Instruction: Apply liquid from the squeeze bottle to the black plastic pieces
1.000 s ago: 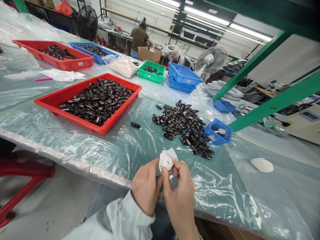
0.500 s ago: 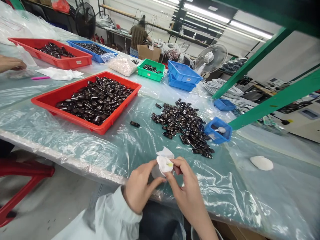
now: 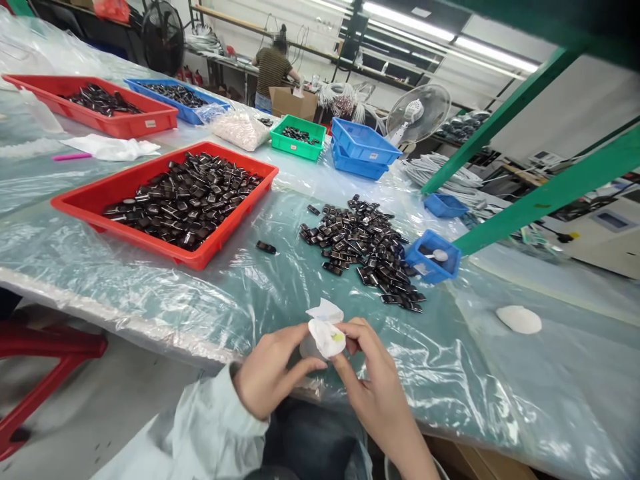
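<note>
A crumpled white cloth (image 3: pixel 327 339) with a yellow-green stain is held between my two hands, just above the table's front edge. My left hand (image 3: pixel 273 370) grips its left side with thumb and forefinger, where a pale, see-through patch shows that I cannot make out. From the right, my right hand (image 3: pixel 367 367) pinches the cloth near the stain. Beyond my hands lies a loose pile of small dark, shiny parts (image 3: pixel 363 243). One single dark part (image 3: pixel 266 247) lies apart, left of the pile.
A red tray (image 3: pixel 213 253) of dark parts stands to the left, with another red tray (image 3: pixel 135 127) behind. A small blue bin (image 3: pixel 445 270) touches the pile's right side. A white pad (image 3: pixel 520 320) lies at right. A green post (image 3: pixel 530 193) slants across. Someone (image 3: pixel 273 70) works far back.
The cloth has been turned so that more of the yellow-green stain shows. Both hands keep hold of it. Another person's hand at the far left has gone out of view.
</note>
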Motion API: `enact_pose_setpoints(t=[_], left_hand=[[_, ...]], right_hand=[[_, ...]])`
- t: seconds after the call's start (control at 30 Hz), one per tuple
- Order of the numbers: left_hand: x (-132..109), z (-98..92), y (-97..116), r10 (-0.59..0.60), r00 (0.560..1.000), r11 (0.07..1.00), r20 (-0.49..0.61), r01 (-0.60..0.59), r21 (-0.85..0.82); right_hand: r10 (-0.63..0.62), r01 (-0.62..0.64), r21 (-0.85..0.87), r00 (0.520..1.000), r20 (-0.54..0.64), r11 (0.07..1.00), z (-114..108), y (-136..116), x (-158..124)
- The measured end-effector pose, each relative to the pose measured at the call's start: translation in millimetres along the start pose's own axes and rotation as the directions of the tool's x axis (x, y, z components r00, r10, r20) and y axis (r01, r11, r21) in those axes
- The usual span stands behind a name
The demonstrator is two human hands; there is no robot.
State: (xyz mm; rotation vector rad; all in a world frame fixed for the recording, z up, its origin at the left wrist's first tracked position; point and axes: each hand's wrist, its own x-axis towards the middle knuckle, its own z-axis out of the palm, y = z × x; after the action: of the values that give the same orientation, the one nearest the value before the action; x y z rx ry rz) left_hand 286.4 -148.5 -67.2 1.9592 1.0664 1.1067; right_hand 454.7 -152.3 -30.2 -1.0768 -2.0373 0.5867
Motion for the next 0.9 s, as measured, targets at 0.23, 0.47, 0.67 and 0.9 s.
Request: enact_pose_setpoints(t=[0.23, 0.47, 0.67, 0.9], left_hand=[[-24, 32.4, 14, -0.117, 0.956, 0.986, -0.268, 0.145, 0.085], [-1, -13.1, 1, 0.039, 0.992, 0.999, 0.123, -0.038, -0.011], [-20, 24.1, 9, -0.067, 0.985, 0.992, -0.157, 0.083, 0.097], [-25, 25.8, 14, -0.097, 0.983, 0.986, -0.158, 0.117, 0.122]], right_hand=[[0.052, -0.053, -0.016, 0.995, -0.087, 0.998, 11, -9, -10], [0.006, -0.006, -0.003, 1.0, 0.016, 1.0, 2, -4, -7], [0.047, -0.047, -0.009, 0.999, 0.008, 0.999, 2, -5, -11], [0.057, -0.056, -0.018, 0.998, 0.021, 0.998, 0, -9, -18]])
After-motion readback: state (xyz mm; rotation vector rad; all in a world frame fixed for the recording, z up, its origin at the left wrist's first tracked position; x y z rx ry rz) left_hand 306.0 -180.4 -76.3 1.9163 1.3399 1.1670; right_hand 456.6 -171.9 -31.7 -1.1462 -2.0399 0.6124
